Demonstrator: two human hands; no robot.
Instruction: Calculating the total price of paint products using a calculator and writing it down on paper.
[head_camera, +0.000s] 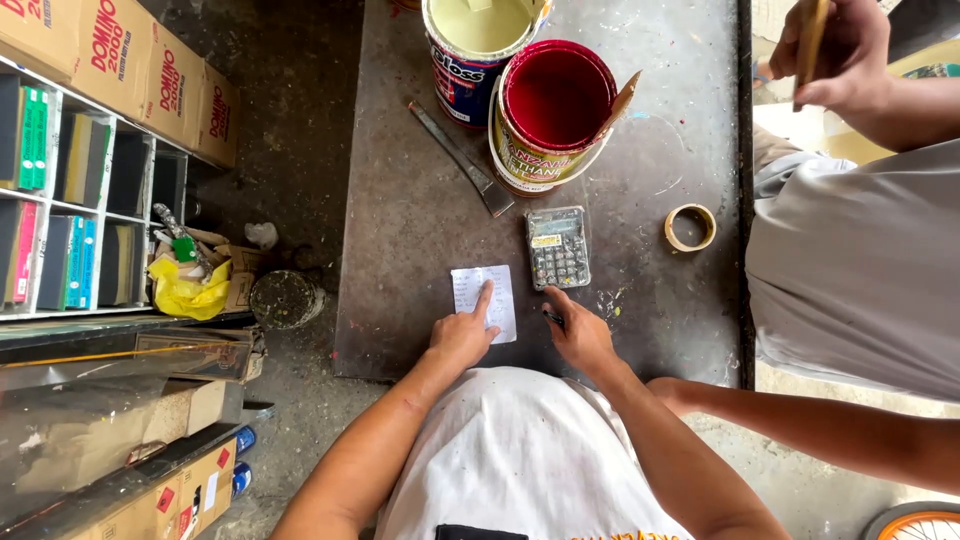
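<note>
We saw left hand (462, 335), index out, pinning paper slip (485, 301) on surface (400, 250). Right hand (580, 335) gripped pen (553, 318); calculator (558, 246) lay just beyond, long axis pointing away.

Matt, paint-flecked metal table (420, 230); thin white paper slip (485, 302); glossy red paint in a metal can (555, 110); grey plastic calculator (558, 247).

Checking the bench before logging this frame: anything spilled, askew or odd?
No spill. Two open paint cans, cream and red, stand lidless, with a stick leaning in the red one. Old paint specks dot the metal tabletop. Left hand points at the paper slip.
</note>
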